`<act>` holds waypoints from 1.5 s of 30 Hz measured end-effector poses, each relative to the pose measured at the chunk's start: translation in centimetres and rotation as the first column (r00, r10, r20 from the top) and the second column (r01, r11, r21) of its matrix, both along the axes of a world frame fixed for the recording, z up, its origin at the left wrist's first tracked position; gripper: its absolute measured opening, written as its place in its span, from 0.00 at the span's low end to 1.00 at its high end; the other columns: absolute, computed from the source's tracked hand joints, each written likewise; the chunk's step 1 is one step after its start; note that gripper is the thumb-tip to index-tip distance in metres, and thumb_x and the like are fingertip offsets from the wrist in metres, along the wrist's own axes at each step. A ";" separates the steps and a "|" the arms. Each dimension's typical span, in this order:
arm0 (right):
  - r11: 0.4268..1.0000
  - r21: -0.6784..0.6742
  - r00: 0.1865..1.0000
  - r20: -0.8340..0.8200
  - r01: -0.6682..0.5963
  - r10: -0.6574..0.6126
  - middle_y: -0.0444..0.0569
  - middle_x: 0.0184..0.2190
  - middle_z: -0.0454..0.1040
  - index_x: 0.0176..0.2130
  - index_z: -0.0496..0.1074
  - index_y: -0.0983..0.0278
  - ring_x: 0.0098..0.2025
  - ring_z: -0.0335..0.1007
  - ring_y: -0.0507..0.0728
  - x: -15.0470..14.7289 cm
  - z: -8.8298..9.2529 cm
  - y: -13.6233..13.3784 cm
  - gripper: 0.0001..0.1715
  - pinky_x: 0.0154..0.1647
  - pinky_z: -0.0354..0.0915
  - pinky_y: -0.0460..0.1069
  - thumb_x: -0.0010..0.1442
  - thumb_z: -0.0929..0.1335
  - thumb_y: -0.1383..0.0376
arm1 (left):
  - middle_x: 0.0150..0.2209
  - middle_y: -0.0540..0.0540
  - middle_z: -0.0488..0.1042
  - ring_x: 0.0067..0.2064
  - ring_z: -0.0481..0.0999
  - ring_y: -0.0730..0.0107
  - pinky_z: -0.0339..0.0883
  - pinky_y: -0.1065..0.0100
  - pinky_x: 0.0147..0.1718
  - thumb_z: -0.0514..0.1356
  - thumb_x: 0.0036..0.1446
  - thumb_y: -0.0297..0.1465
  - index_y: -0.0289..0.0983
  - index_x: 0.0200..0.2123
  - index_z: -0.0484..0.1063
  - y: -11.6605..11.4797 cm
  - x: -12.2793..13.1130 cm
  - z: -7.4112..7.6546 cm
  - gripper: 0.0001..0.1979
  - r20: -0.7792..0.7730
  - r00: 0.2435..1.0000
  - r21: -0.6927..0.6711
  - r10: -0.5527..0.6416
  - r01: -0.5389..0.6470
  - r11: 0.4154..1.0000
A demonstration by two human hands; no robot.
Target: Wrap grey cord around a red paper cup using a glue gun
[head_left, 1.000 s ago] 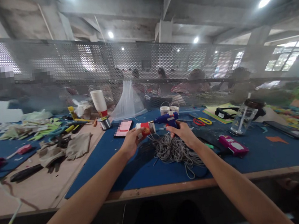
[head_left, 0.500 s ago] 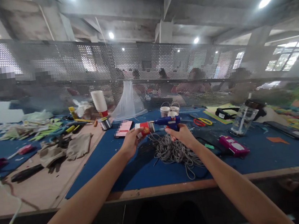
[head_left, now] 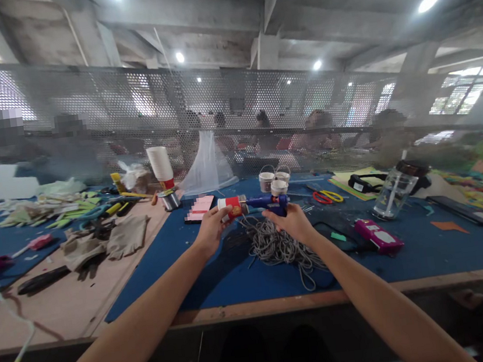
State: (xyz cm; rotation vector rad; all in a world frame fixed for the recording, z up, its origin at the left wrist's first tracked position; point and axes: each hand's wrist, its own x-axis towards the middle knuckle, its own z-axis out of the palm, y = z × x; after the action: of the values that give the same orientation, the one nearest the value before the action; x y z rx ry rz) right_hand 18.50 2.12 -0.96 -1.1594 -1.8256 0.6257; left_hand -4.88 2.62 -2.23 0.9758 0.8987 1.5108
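Note:
My left hand [head_left: 212, 227] is closed around a red and white paper cup [head_left: 233, 207], held on its side with one end toward the right. In my right hand [head_left: 294, 221] is a blue glue gun [head_left: 273, 202], its nozzle pointing left at the cup's right end. Whether the tip touches the cup I cannot tell. Beneath both hands lies a tangled heap of grey cord [head_left: 276, 244] on the blue mat [head_left: 169, 278]. Just behind the glue gun stand small white cups with wire handles [head_left: 267, 181].
Left of the mat are work gloves [head_left: 127, 237], a stack of paper cups [head_left: 160, 164] and a spool of wire [head_left: 170, 200]. Scissors [head_left: 328, 196], a magenta device [head_left: 378, 236] and a clear bottle [head_left: 395, 191] lie or stand to the right. A perforated screen [head_left: 233, 111] rises behind.
My right hand and the glue gun have shifted slightly left and lower, bringing the nozzle nearer the cup's end. The front small white cup now shows more fully. My left hand barely moves.

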 end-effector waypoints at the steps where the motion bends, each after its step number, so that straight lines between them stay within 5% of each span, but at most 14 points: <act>1: 1.000 0.006 1.000 0.013 0.005 -0.005 0.42 0.14 0.67 0.24 0.70 0.61 0.19 0.67 0.56 0.0 0.1 -0.1 0.24 0.26 0.63 0.50 0.56 0.69 0.45 | 0.37 0.43 0.80 0.40 0.77 0.64 0.71 0.66 0.40 0.69 0.46 0.33 0.34 0.34 0.78 0.0 0.0 0.0 0.12 -0.005 1.000 0.002 -0.001 0.001 1.000; 24: 0.957 0.261 0.937 0.286 0.124 -0.199 0.47 0.19 0.75 0.34 0.78 0.61 0.26 0.75 0.59 -0.1 -0.7 0.6 0.23 0.28 0.63 0.47 0.59 0.68 0.45 | 0.36 0.41 0.81 0.37 0.78 0.65 0.71 0.65 0.40 0.71 0.44 0.38 0.34 0.35 0.80 -0.1 0.2 -0.1 0.16 -0.071 0.997 0.030 0.027 -0.025 0.999; 45: 0.911 0.410 0.898 0.382 0.045 -0.217 0.47 0.24 0.77 0.37 0.75 0.61 0.28 0.75 0.59 0.1 -1.0 0.2 0.23 0.28 0.59 0.46 0.62 0.65 0.45 | 0.35 0.42 0.80 0.35 0.78 0.67 0.74 0.66 0.36 0.72 0.43 0.37 0.33 0.35 0.79 -0.3 -0.1 0.2 0.17 -0.028 0.999 -0.055 0.019 -0.021 0.998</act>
State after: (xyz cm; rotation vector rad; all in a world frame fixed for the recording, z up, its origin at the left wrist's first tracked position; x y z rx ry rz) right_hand 18.63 2.34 -1.95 -1.1875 -2.0808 -0.0937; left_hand -5.01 2.36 -2.01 0.9515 0.9673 1.4849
